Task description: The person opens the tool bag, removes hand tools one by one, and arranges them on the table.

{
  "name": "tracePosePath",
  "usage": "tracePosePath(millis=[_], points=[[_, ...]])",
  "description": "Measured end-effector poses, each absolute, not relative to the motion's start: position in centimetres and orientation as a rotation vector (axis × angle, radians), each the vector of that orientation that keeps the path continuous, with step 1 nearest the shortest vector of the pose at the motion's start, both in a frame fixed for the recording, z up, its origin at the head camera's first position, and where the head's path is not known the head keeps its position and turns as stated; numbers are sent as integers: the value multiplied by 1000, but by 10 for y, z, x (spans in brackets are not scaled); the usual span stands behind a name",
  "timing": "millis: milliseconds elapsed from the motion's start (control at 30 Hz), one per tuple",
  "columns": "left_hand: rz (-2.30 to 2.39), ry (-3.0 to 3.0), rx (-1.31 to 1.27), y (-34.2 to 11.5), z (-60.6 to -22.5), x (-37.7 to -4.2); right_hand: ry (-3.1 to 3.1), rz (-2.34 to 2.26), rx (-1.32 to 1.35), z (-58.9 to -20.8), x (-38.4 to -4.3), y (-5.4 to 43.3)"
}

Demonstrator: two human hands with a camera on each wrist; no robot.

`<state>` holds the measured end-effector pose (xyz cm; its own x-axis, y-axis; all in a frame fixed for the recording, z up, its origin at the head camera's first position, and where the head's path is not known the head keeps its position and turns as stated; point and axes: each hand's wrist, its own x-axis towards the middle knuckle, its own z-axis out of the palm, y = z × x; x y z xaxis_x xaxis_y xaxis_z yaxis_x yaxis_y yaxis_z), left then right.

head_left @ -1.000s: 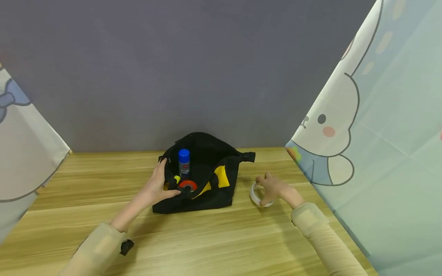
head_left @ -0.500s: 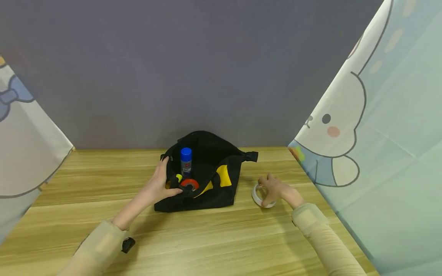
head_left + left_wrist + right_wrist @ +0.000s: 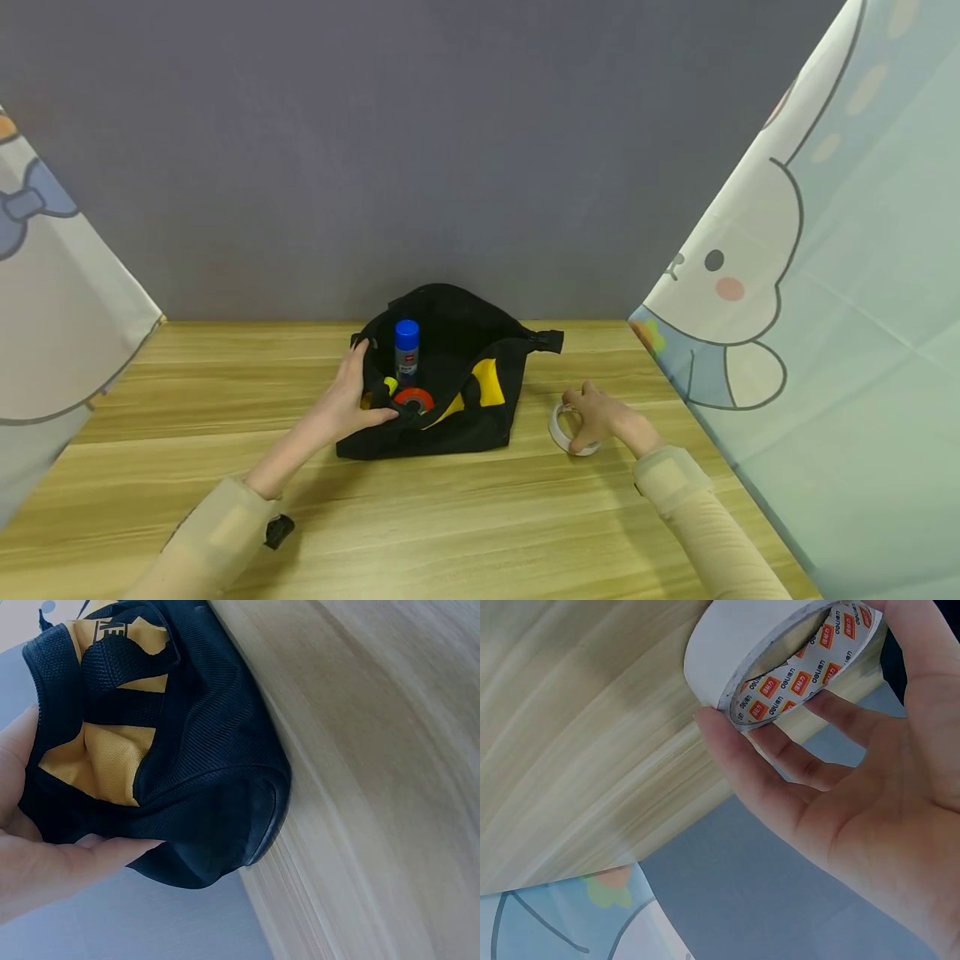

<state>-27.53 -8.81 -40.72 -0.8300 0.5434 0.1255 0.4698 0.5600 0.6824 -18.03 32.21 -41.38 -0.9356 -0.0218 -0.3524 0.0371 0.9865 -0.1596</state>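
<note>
Bag (image 3: 472, 437) toward the back of the desk (image 3: 450, 525), black, its mouth gaping up at you, and your left hand (image 3: 348, 408) is on its left end! Thumb over the near rim, fingers out along the side, a wide spread, with the fabric edge held between them.

Look inside: a spray can (image 3: 407, 354) with a blue cap stands upright near your left fingers, and an orange-red ring (image 3: 415, 396) sits in front of it, close to the near rim. Just left of that ring peeks a yellow-green item (image 3: 391, 385), too hidden to make out. Across the front runs a yellow panel (image 3: 489, 383) with black webbing, and a black tab (image 3: 547, 341) juts from the right end.

Over to your right hand (image 3: 600, 417), which has the white tape roll (image 3: 558, 432) to the right of the bag, well apart from your left hand. Thumb to one rim, fingers curving to the other, partly spread around the ring; the right wrist view catches red and orange labels printed on its inner wall. Whether the roll is lifted at all, you can't tell from here.

Grey backdrop (image 3: 480, 167) behind, a rabbit-print sheet (image 3: 862, 350) at your right.
</note>
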Motion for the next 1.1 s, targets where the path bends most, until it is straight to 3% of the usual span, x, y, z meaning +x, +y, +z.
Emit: tracePosePath(millis=[733,1100], points=[[1129,2676,839,-88,-404,-273,2767,-249,6,-412,-176,319],[1161,2676,878,-88,-407,-274,2772,-301,-27,-389,-173,326]])
